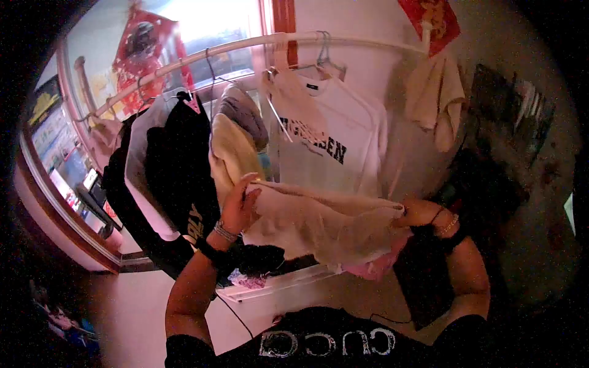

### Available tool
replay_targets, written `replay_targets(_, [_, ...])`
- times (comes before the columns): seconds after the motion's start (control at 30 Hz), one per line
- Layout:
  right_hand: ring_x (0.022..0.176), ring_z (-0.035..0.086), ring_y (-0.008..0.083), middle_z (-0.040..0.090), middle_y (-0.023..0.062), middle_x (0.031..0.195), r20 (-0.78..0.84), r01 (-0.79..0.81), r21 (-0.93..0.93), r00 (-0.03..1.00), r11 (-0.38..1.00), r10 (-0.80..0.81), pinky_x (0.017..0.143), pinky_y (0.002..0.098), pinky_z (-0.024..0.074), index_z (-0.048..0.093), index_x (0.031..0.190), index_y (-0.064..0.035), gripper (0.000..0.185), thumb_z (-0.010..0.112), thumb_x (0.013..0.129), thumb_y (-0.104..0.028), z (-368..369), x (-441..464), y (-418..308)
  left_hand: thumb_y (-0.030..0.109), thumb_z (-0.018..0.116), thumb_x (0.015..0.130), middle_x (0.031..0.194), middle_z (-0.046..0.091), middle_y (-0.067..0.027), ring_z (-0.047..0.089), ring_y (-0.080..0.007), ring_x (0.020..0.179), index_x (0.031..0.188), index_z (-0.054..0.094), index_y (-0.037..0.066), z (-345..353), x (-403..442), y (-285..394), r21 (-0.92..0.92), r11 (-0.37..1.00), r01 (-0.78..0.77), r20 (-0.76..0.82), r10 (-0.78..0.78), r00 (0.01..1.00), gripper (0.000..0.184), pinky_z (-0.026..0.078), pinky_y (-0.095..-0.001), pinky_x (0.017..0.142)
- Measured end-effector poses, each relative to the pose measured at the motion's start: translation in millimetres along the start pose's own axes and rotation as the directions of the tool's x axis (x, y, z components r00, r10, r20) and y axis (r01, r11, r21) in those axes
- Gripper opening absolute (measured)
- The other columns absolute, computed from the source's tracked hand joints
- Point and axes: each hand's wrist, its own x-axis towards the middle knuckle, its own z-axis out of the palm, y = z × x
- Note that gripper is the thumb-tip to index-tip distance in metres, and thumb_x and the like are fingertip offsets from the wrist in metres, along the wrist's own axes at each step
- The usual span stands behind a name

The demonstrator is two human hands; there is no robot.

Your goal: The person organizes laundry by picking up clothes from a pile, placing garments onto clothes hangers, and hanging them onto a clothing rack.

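Note:
A pale beige garment (pixel 325 221) is stretched sideways between my two hands in front of the clothes rail, its open edge facing up. My left hand (pixel 238 207) is closed on the garment's upper left corner. At the opposite corner, my right hand (pixel 426 214) is closed on the cloth, its fingers partly hidden. Behind the garment hangs a white shirt (pixel 328 156) with dark lettering. A pink cloth (pixel 375 265) shows below the garment's right part. I cannot tell exactly what kind of garment it is.
A curved rail (pixel 239 42) carries clothes on hangers, among them a black garment (pixel 184 144) and a yellow garment (pixel 232 150). A beige cloth (pixel 432 98) hangs at its right end. Below stands a white rack (pixel 288 285) with folded items. A window is at upper left.

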Motion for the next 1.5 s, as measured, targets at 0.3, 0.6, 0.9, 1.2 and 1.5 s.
replay_targets(0.3, [0.086, 0.057, 0.0181, 0.061, 0.007, 0.098, -0.168, 0.152, 0.05, 0.976, 0.987, -0.142, 0.075, 0.0298, 0.044, 0.056, 0.109, -0.0067, 0.038, 0.062, 0.079, -0.029, -9.7, 63.2, -23.8, -0.004, 0.057, 0.069, 0.102, 0.055, -0.0139, 0.055, -0.0309, 0.092, 0.114, 0.051, 0.01, -48.6, -44.0, 41.8, -0.011, 0.995, -0.104, 0.499, 0.095, 0.861, 0.047, 0.047, -0.0333, 0.077])
replay_targets(0.6, [0.079, 0.059, 0.0245, 0.061, 0.0126, 0.087, -0.783, -0.005, -0.538, 0.372, 0.843, -0.498, 0.068, 0.0327, 0.0476, 0.057, 0.105, -0.005, 0.034, 0.058, 0.076, -0.023, -63.2, 171.6, -211.4, -0.003, 0.049, 0.072, 0.092, 0.05, -0.0121, 0.055, -0.0304, 0.081, 0.113, 0.048, 0.012, -45.2, -80.1, 21.9, 0.105, 0.95, -0.293, 0.565, 0.185, 0.804, 0.043, 0.048, -0.036, 0.067])
replay_targets(0.9, [0.071, 0.063, 0.0247, 0.063, 0.0142, 0.086, -0.734, -0.279, -0.551, 0.61, 0.786, -0.298, 0.058, 0.0358, 0.0505, 0.056, 0.101, -0.004, 0.026, 0.048, 0.078, -0.012, -75.7, 212.0, -216.8, 0.017, 0.055, 0.076, 0.093, 0.049, -0.017, 0.054, -0.0356, 0.081, 0.094, 0.048, 0.003, -75.8, -94.6, 11.2, 0.319, 0.947, 0.026, 0.619, -0.229, 0.751, 0.024, 0.047, -0.0412, 0.068])
replay_targets(1.2, [0.076, 0.06, 0.0316, 0.061, 0.0181, 0.088, -0.879, 0.042, -0.248, 0.411, 0.968, -0.242, 0.065, 0.0393, 0.048, 0.052, 0.111, -0.0047, 0.031, 0.047, 0.081, -0.013, -87.4, 186.8, -214.7, 0.016, 0.056, 0.076, 0.096, 0.047, -0.0215, 0.052, -0.0379, 0.088, 0.094, 0.046, 0.0, -61.5, -103.4, -39.1, 0.161, 0.986, -0.05, 0.713, -0.081, 0.696, 0.026, 0.046, -0.0425, 0.074])
replay_targets(1.5, [0.075, 0.045, 0.0062, 0.05, 0.0009, 0.101, -0.766, 0.432, 0.341, 0.643, 0.835, -0.019, 0.062, 0.0226, 0.0395, 0.029, 0.13, -0.0015, 0.046, 0.046, 0.088, -0.009, 68.0, 36.7, -85.7, 0.008, 0.05, 0.076, 0.09, 0.051, -0.0186, 0.053, -0.0361, 0.086, 0.09, 0.051, 0.0, -44.0, -88.2, -48.0, 0.232, 0.967, -0.101, 0.809, -0.134, 0.572, 0.016, 0.044, -0.0423, 0.071])
